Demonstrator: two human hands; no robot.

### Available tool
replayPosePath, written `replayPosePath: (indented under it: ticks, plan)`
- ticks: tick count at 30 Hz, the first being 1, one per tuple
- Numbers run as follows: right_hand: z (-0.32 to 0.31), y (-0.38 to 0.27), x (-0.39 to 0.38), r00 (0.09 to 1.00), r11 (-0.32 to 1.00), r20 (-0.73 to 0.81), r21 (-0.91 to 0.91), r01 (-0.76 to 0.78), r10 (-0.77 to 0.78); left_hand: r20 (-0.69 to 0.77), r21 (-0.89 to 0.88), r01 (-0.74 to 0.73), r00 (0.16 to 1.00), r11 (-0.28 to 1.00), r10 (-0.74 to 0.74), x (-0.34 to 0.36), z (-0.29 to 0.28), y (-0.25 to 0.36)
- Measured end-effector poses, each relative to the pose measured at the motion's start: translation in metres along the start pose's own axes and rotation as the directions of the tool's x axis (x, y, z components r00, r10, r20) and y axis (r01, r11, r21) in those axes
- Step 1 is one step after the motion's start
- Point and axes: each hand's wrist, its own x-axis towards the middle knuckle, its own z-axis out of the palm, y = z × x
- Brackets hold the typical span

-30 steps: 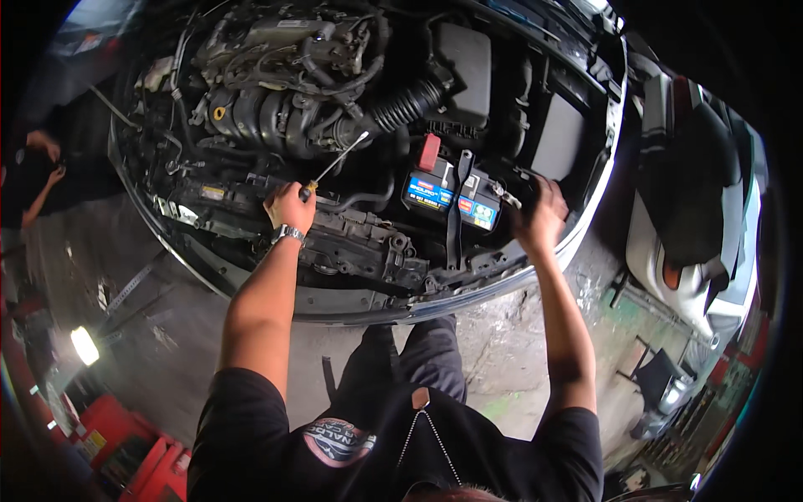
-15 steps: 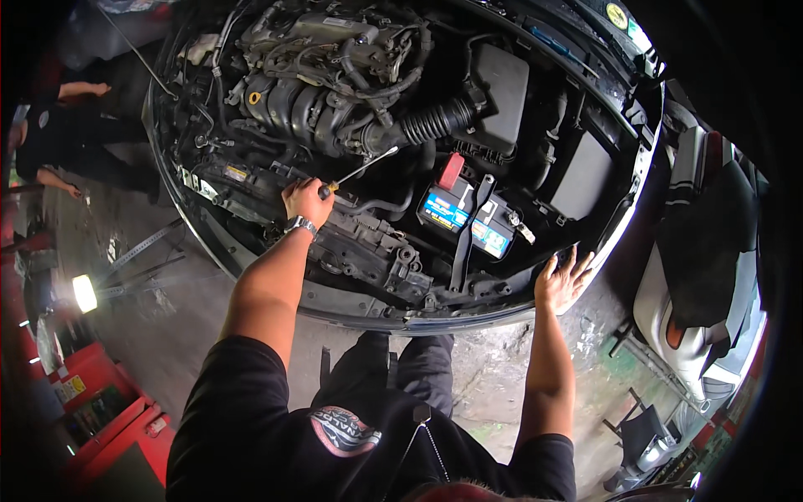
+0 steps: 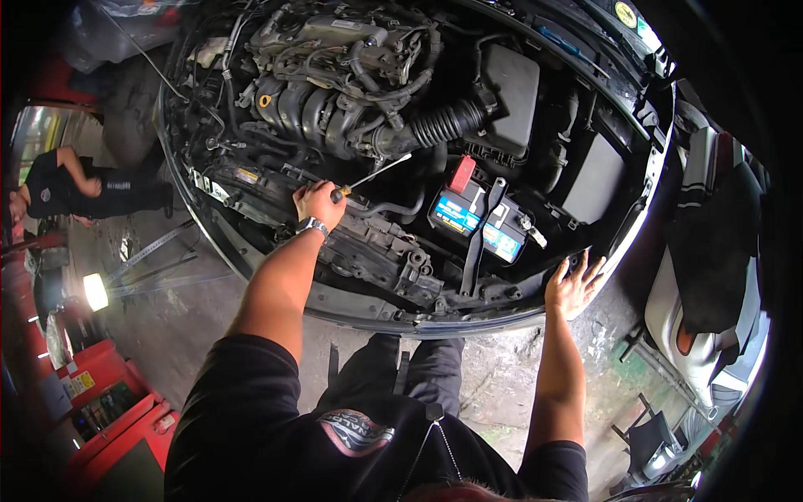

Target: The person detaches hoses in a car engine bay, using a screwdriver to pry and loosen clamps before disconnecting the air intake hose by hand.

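My left hand (image 3: 318, 207), with a silver watch at the wrist, grips a screwdriver (image 3: 378, 171) by its yellow and dark handle over the front panel (image 3: 368, 234); its shaft points up-right toward the engine (image 3: 335, 117). My right hand (image 3: 574, 286) lies open, fingers spread, on the right front edge of the engine bay. Between my hands sits a black battery (image 3: 452, 213) with a blue label, red terminal cover and black hold-down strap. A ribbed intake hose (image 3: 443, 125) and an air box (image 3: 510, 100) are behind it.
Another person (image 3: 88, 188) in dark clothes is at the left, near a lit work lamp (image 3: 96, 291). A red tool chest (image 3: 125, 402) stands lower left. A white vehicle part with dark covering (image 3: 703, 251) is at right. A blue tool (image 3: 569, 46) lies along the bay's back edge.
My right hand has moved from beside the battery down to the bay's edge, fingers spreading. My left hand still holds the screwdriver. The view has shifted, showing more of the other person.
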Motion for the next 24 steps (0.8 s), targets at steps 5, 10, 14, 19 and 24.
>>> replayPosePath:
  ticks: [5, 10, 14, 19, 24]
  plan:
    - [0.0022, 0.0019, 0.0009, 0.999, 0.999, -0.028, 0.031, 0.029, -0.028, -0.033, -0.024, 0.002, 0.999, 1.0, -0.003, -0.0008, -0.0013, 0.0034]
    - [0.0031, 0.004, 0.0017, 0.999, 0.999, -0.031, 0.028, 0.019, -0.018, -0.025, -0.05, 0.01, 1.0, 0.999, -0.011, -0.0004, -0.0078, 0.0079]
    - [0.0002, 0.0026, 0.0012, 0.999, 0.999, -0.022, 0.011, 0.031, -0.031, 0.004, -0.041, 0.033, 0.999, 0.999, -0.033, 0.0004, -0.0048, 0.0043]
    - [-0.0013, 0.001, 0.0015, 1.0, 1.0, -0.006, -0.009, 0.029, -0.029, -0.03, -0.052, 0.023, 0.999, 0.998, -0.025, -0.001, -0.0005, 0.0002]
    - [-0.0021, 0.0019, 0.0001, 0.999, 0.999, -0.024, -0.01, 0.044, -0.044, 0.008, -0.04, 0.043, 0.999, 0.998, -0.043, 0.0007, -0.0053, 0.004]
